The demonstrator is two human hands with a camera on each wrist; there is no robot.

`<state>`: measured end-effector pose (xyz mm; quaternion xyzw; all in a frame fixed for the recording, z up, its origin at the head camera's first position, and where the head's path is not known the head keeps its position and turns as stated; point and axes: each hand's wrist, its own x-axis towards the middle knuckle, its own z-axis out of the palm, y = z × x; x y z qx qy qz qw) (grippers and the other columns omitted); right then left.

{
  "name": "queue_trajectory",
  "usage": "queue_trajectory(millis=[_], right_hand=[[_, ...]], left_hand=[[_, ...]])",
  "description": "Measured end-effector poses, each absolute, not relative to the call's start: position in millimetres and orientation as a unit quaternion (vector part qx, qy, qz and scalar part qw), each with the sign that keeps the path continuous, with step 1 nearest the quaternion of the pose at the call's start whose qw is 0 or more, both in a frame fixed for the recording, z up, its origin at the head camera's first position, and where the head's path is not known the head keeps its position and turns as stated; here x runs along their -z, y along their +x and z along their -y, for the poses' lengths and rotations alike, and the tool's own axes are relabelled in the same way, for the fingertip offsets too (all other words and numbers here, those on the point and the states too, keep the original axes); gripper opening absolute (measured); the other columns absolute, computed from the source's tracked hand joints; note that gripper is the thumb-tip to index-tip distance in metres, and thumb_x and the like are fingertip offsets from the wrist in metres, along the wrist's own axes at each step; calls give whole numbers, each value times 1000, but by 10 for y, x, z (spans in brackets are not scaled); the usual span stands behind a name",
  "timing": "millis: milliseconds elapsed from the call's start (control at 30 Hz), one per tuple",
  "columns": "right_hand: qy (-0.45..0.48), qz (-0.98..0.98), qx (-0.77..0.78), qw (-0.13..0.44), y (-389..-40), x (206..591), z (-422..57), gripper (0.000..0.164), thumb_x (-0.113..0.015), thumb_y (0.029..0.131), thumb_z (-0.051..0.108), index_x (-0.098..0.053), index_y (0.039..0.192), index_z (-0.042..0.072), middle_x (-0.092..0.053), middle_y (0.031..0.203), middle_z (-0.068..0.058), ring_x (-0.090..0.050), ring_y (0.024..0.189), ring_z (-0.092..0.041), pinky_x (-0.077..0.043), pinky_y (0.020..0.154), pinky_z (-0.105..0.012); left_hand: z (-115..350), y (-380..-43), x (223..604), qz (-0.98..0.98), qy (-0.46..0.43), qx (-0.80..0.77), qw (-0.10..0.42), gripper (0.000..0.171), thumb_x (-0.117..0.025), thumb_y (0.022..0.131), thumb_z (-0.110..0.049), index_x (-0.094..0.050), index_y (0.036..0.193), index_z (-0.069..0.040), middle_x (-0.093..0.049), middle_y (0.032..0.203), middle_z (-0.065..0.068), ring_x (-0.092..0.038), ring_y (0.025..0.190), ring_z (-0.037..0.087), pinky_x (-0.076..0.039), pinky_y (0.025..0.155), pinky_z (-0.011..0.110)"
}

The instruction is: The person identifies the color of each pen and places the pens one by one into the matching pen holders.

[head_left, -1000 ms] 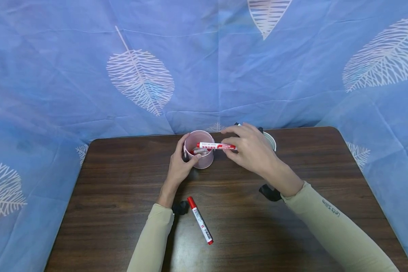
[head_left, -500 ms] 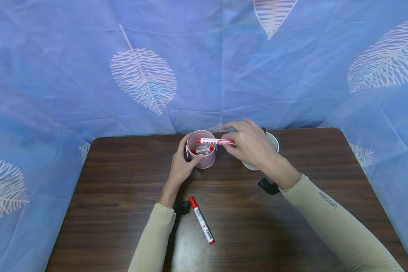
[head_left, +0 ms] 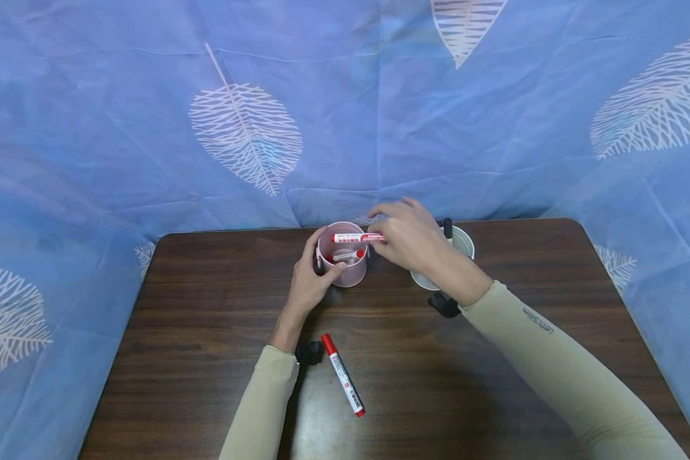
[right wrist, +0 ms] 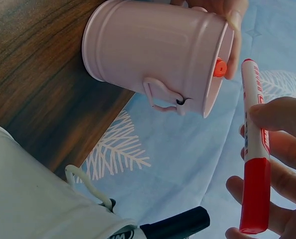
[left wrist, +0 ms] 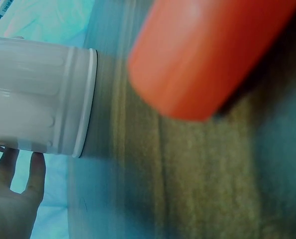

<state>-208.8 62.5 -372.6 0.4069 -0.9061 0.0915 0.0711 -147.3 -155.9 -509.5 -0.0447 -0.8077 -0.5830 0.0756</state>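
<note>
At the table's far side, my left hand (head_left: 309,284) grips a small pink pail (head_left: 353,276), its fingers and thumb round the wall. One red marker (head_left: 347,255) lies slanted inside; its red end (right wrist: 220,67) shows at the mouth in the right wrist view. My right hand (head_left: 411,237) pinches another red marker (head_left: 347,238) by thumb and fingers, level above the pail's mouth. In the right wrist view this red-capped marker (right wrist: 256,149) is apart from the rim. Near the left forearm, a third red marker (head_left: 343,375) lies on the table.
A whitish pail (head_left: 464,243) stands right of the pink one, partly hidden by my right hand. A black-capped marker (right wrist: 177,222) sticks out of it. The brown table (head_left: 207,319) meets a blue leaf-patterned cloth (head_left: 345,128) behind.
My right hand has moved slightly left with its marker, further over the pink pail. More of the whitish pail now shows. My left hand keeps its grip on the pink pail.
</note>
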Motion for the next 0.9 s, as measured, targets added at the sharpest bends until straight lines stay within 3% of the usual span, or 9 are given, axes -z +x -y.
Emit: queue_trajectory(millis=[500,733,900], right_hand=[[400,914,-55,30,-2146,3771,-483,11,-74,86,19,-81,95,15,-68,120,-4,-63,112,-29,-28,110,-64],[407,912,-23,33,-2155,3825,-387,10,-76,86,25,-79,88,16,-67,122,-5,-61,114,-32,-31,110,-61],[409,911,-34,38,-2157,3834,-368,30,-78,84,33,-78,108,14,-61,134,-7,-55,124,-34,-31,111,-59]], left_hand=[[1546,-1488,5070,809,-45,581,76,77,-76,88,-30,-33,151,-37,-48,147,-3,-51,127,19,-40,108,48],[1548,-1467,5074,810,-38,580,78,76,-76,88,-31,-34,151,-37,-50,144,-2,-51,127,18,-42,107,47],[1558,-1475,5083,809,-39,581,77,76,-76,88,-29,-34,151,-38,-50,145,-2,-51,128,20,-43,105,48]])
